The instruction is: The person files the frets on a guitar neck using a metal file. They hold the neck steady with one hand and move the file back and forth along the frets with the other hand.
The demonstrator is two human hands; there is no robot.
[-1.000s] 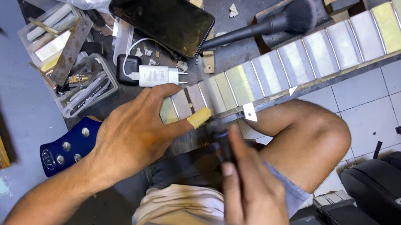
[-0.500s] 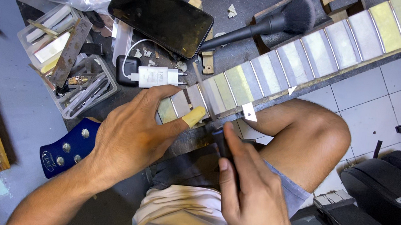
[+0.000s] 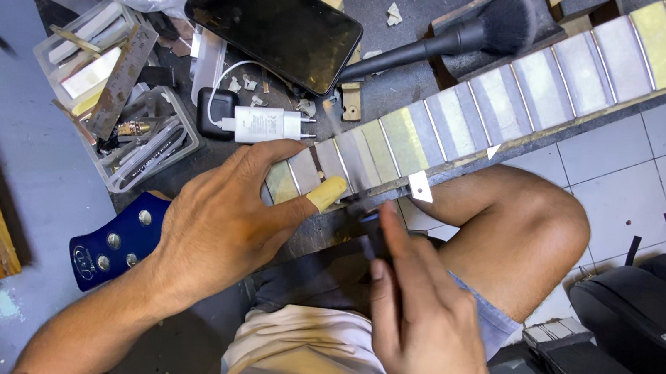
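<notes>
Taped frets are seen along the guitar neck, which lies across the workbench and over the person's knee. Compared with half a second earlier, little is changed: the right hand has been shifted slightly along the neck's edge. The left hand is laid flat on the neck beside the blue headstock, fingers spread, thumb capped in yellow tape. The right fingers are closed together on a thin dark tool touching the neck's edge.
</notes>
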